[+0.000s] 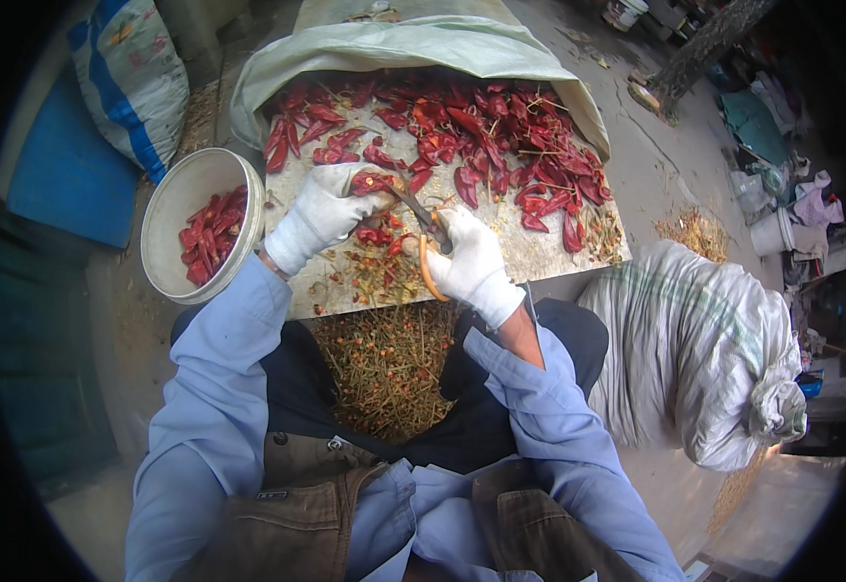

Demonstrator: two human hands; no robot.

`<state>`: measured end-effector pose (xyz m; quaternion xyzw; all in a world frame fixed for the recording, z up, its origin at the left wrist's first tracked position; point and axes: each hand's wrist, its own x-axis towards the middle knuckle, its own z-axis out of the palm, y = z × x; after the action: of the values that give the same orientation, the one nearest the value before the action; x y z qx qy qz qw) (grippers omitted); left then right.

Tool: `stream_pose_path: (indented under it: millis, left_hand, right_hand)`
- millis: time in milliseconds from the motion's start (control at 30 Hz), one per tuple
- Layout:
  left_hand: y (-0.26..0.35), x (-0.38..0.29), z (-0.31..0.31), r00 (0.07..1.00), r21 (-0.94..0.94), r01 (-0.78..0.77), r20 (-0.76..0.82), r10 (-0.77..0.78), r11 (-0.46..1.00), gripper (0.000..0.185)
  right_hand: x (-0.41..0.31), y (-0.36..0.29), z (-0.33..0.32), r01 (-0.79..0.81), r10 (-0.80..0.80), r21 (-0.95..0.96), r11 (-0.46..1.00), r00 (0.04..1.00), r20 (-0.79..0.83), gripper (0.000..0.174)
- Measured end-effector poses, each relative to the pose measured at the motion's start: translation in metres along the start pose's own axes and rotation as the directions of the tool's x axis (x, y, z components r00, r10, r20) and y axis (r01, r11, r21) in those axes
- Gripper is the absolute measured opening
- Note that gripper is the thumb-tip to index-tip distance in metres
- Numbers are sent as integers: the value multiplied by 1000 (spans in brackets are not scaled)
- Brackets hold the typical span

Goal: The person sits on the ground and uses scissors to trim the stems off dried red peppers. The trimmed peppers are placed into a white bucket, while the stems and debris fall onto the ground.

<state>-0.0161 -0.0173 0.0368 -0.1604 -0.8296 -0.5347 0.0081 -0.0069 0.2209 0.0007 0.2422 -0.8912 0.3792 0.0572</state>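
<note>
Wearing a white glove, my left hand (327,209) grips a dried red chili pepper (369,183) over the near left part of a pale board (314,291). My right hand (472,256), gloved too, holds scissors with orange handles (431,275). Their blades (414,204) point up and left, close to the pepper; whether they touch it I cannot tell. Beyond both hands lies a heap of dried red chilies (495,131), partly inside the open mouth of a white woven sack (408,51). Cut stems and seeds (372,273) are scattered on the board below my hands.
Left of the board stands a white bucket (155,225) holding red chili pieces (212,233). A tied, full woven sack (684,349) lies at the right. Stem clippings (386,364) are piled between my legs. Another sack (132,80) stands back left; a tree trunk (714,51) rises back right.
</note>
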Motion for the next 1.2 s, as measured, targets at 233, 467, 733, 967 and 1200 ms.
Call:
stream_pose_path:
  millis: [233, 467, 733, 967, 1200]
  left_hand:
    - [-6, -2, 0, 979, -268, 197, 103, -175, 943, 14]
    - [0, -3, -7, 988, -19, 127, 85, -125, 992, 20]
    - [1, -5, -2, 996, -8, 77, 46, -76, 997, 14]
    - [12, -7, -1, 973, -90, 222, 79, -215, 971, 16]
    - [1, -4, -3, 990, -125, 139, 23, -137, 982, 19]
  right_hand:
    - [-3, -4, -5, 33, -33, -8, 999, 999, 10, 46]
    - [-2, 2, 3, 73, -71, -55, 996, 997, 27, 50]
    - [-2, 5, 7, -22, 42, -140, 990, 989, 139, 56]
    - [-9, 8, 20, -61, 65, -61, 996, 996, 65, 51]
    - [-6, 14, 7, -352, 352, 133, 927, 936, 19, 40]
